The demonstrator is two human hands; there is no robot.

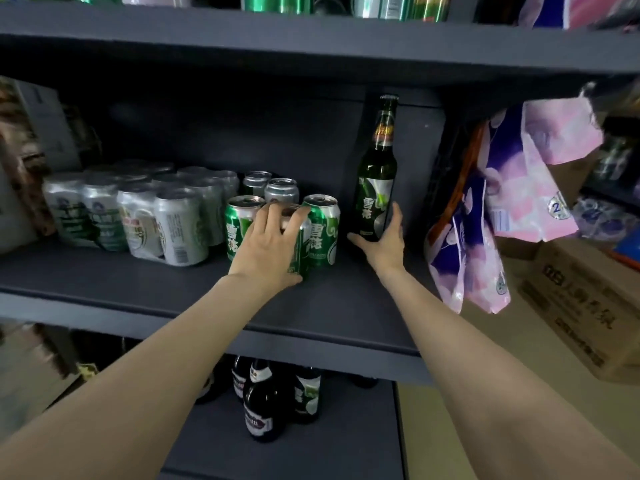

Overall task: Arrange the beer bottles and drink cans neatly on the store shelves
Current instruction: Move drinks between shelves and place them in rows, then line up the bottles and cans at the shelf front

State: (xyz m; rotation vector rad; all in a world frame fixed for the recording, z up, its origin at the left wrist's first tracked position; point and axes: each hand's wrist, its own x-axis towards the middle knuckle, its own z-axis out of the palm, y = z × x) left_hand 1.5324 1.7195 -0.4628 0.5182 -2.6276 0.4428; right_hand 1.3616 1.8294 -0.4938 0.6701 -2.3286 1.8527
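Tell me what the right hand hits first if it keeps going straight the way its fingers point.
The right hand already touches the base of the green beer bottle. Its fingers point up and back along the bottle's right side, so beyond that it would probably meet the shelf's dark back wall; depth is unclear.

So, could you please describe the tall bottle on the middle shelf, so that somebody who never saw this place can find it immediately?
Look at the dark middle shelf, to the right of the green cans. There the green beer bottle stands upright near the shelf's right end, with the right hand at its base. It is the only glass bottle on this shelf; everything beside it is a short can.
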